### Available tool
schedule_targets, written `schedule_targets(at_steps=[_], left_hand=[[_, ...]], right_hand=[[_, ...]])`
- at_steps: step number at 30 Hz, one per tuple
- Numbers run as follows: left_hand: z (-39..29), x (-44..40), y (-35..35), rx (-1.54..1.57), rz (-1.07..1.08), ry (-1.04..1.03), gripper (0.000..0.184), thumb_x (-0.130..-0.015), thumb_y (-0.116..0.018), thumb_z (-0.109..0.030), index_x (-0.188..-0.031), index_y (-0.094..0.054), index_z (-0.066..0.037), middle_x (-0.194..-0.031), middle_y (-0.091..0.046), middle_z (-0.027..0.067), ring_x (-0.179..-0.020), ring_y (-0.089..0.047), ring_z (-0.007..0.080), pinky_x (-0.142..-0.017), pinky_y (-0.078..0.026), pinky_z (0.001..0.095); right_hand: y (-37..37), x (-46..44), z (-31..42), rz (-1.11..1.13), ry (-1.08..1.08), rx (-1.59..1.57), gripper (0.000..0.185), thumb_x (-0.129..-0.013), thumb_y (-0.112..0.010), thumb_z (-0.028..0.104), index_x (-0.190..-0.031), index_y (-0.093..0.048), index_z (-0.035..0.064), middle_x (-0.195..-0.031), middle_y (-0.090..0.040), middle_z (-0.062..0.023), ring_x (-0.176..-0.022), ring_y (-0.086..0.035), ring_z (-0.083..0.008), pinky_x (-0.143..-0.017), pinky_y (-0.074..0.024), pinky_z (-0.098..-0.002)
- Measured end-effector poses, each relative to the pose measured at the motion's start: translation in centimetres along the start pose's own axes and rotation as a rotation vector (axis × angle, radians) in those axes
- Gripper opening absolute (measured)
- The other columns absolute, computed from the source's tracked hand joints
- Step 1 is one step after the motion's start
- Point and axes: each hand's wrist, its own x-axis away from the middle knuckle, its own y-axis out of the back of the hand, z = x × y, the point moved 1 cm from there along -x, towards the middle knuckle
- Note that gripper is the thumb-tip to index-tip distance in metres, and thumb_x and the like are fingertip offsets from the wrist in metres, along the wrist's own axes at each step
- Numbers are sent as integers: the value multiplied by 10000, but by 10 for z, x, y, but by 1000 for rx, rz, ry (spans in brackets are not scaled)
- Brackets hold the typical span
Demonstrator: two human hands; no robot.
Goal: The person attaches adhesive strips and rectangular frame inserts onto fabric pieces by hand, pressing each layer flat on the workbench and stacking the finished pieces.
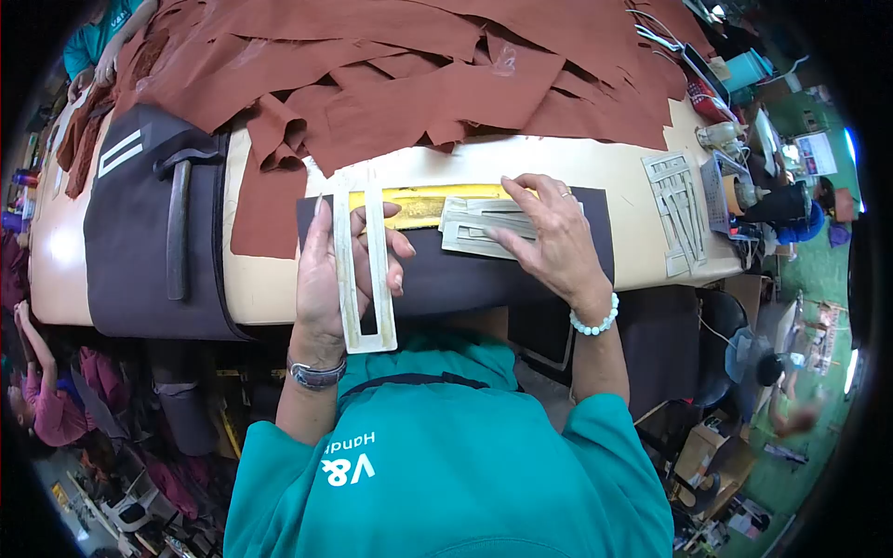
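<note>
My left hand (323, 270) grips a long, pale rectangular frame (350, 270) with a narrow open slot, tilted up in front of the palm, fingers behind and through it. My right hand (558, 232) is closed over a short grey slotted plate (474, 244), its thumb and fingers across the plate's right part. Whether there is one plate or a small stack there I cannot tell. Behind it lies a worn yellow strip (406, 208) on a dark sheet of material (419, 279), which hangs over the table's front edge.
Reddish-brown sheets (400, 74) pile up across the back of the table (265, 296). A hammer-like metal tool (179, 228) lies on a dark roll (116, 251) at left. More grey slotted plates (677, 216) lie at right. Co-workers' arms (116, 42) show at far left.
</note>
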Motion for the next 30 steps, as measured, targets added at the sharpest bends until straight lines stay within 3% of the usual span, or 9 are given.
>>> schedule_targets(at_steps=[3, 12, 15, 19, 23, 25, 27, 29, 30], left_hand=[[6, -5, 4, 22, -17, 11, 659, -963, -153, -530, -1201, -447, 10, -823, -599, 188, -606, -601, 224, -563, -519, 327], [15, -1, 11, 12, -134, 17, 644, -960, -180, -532, -1199, -465, -7, -808, -612, 176, -619, -604, 236, -589, -508, 340], [21, -1, 11, 44, -118, 31, 630, -971, -193, -498, -1232, -456, 11, -818, -614, 169, -635, -613, 234, -570, -525, 336], [23, -3, 6, 15, -95, 46, 622, -970, -183, -502, -1196, -461, 6, -818, -621, 169, -642, -624, 225, -603, -532, 340], [29, -4, 3, 20, -102, 72, 622, -971, -183, -498, -1204, -461, 7, -839, -618, 171, -662, -623, 217, -622, -540, 347], [31, -4, 3, 44, -95, 98, 625, -968, -191, -506, -1211, -459, 4, -845, -619, 167, -667, -619, 224, -628, -537, 346], [33, -5, 3, 35, -97, 134, 611, -971, -217, -500, -1241, -458, -7, -865, -617, 156, -668, -602, 233, -606, -513, 342], [34, -6, 1, 28, -59, 142, 619, -970, -215, -501, -1250, -451, -2, -855, -613, 159, -660, -600, 233, -590, -518, 333], [35, -6, 1, 10, -60, 145, 627, -970, -211, -503, -1257, -446, 2, -853, -610, 162, -652, -599, 233, -575, -521, 328]], right_hand=[[-1, 10, -5, 5, 62, 162, 527, -702, -741, 267, -1126, -572, 4, -1123, -538, -157, -1069, -499, -304, -915, -402, -393], [-5, -1, -13, 334, -23, 32, 578, -601, -795, 211, -1063, -502, 26, -1017, -555, -152, -965, -534, -330, -847, -425, -407], [-2, -2, -7, 233, 19, -9, 603, -615, -790, 225, -1094, -493, 13, -1021, -558, -167, -964, -548, -344, -851, -431, -414], [-9, -1, -15, 296, 26, -34, 557, -633, -780, 222, -1070, -506, 12, -1021, -563, -158, -951, -554, -341, -833, -441, -409], [-7, 0, -9, 409, 8, -50, 409, -680, -742, 171, -983, -516, 17, -966, -564, -152, -924, -558, -343, -752, -453, -412], [-12, 8, -8, 347, 76, -100, 309, -739, -691, 150, -949, -501, 26, -865, -578, -176, -860, -579, -352, -715, -444, -440], [3, 13, -8, 437, -76, -170, 317, -749, -685, 161, -973, -507, 24, -843, -596, -204, -849, -584, -370, -716, -456, -424], [23, 18, -41, 317, -148, -256, 380, -731, -694, 167, -1031, -520, 9, -848, -623, -217, -811, -601, -390, -719, -477, -436], [43, 20, -55, 179, -213, -350, 387, -728, -701, 178, -1036, -542, 5, -849, -631, -201, -776, -631, -328, -718, -492, -393]])
